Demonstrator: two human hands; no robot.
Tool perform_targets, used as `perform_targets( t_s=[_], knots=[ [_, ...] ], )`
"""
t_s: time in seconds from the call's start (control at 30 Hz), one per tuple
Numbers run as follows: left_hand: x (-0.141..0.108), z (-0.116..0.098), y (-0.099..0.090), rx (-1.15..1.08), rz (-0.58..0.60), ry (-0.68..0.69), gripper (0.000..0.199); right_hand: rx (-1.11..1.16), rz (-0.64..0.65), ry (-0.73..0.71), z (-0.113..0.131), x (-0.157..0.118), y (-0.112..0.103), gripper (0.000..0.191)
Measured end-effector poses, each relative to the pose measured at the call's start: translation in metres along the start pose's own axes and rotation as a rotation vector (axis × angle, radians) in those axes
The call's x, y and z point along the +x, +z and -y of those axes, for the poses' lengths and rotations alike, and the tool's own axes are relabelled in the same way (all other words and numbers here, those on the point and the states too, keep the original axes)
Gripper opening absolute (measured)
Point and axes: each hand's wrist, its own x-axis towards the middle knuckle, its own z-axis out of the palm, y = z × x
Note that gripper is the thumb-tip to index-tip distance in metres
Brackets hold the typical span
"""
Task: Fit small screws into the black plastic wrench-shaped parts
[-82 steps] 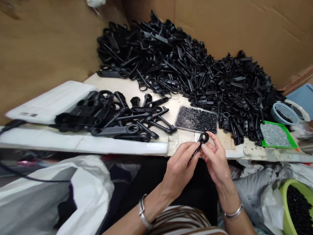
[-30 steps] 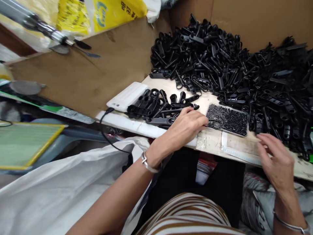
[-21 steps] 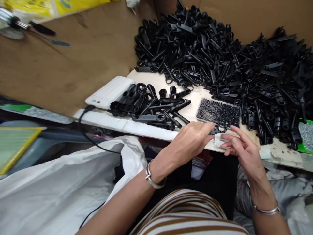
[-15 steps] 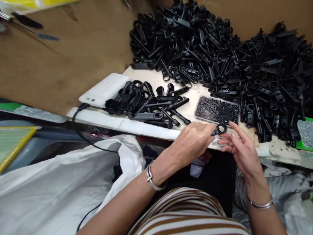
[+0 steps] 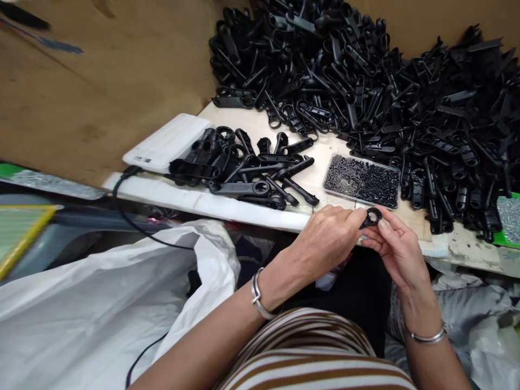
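Note:
A black plastic part with a ring-shaped end is held between my hands at the table's front edge. My left hand is closed around its shank, which the fingers mostly hide. The thumb and forefinger of my right hand pinch the ring end from the right; its other fingers curl beneath. Just beyond my hands lies a clear shallow box filled with small dark pieces, greyish at the left and black at the right.
Similar black parts form a large heap at the back and right. A smaller group lies left, beside a white flat case with a black cable. A white sack hangs below the edge. A green tray sits far right.
My right hand has come in from the right, and its thumb and forefinger have closed on the ring end. My left hand keeps its hold on the part. The view has shifted slightly.

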Motion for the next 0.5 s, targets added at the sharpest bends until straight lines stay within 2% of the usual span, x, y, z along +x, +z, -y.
perform_targets(
  t_s=[0.23,0.5],
  knots=[
    [-0.003,0.0,0.004,-0.02,0.015,-0.007,0.008,0.055,-0.028,0.026,-0.002,0.002,-0.003,0.039],
    [-0.006,-0.001,0.011,-0.055,-0.078,0.008,0.011,0.1,-0.094,0.009,-0.011,0.0,0.001,0.038]
  ],
)
